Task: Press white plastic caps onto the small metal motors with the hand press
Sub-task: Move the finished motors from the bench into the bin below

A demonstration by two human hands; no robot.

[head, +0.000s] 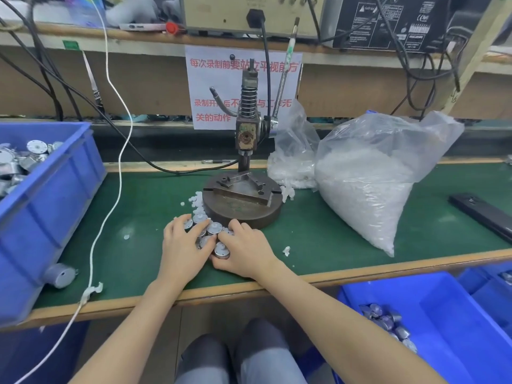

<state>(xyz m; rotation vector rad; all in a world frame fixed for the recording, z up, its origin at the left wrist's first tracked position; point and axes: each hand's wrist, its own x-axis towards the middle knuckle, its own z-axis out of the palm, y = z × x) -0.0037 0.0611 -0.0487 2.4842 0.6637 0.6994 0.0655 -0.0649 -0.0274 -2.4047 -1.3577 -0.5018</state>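
Several small round metal motors (215,228) lie clustered on the green mat just in front of the hand press (243,173). My left hand (181,248) lies over the left side of the cluster, fingers spread flat on the motors. My right hand (243,252) rests on the right side, its fingers curved around one motor (222,250) at the front. Loose white plastic caps (197,202) are scattered to the left of the press's round base. The press fixture holds nothing, and its lever (285,73) stands up at the right.
A blue bin of motors (55,173) stands at the left, with one grey motor (59,275) beside it. Two clear bags of white caps (368,187) sit right of the press. Another blue bin (443,322) with motors is below the table's front edge. A black bar (482,214) lies far right.
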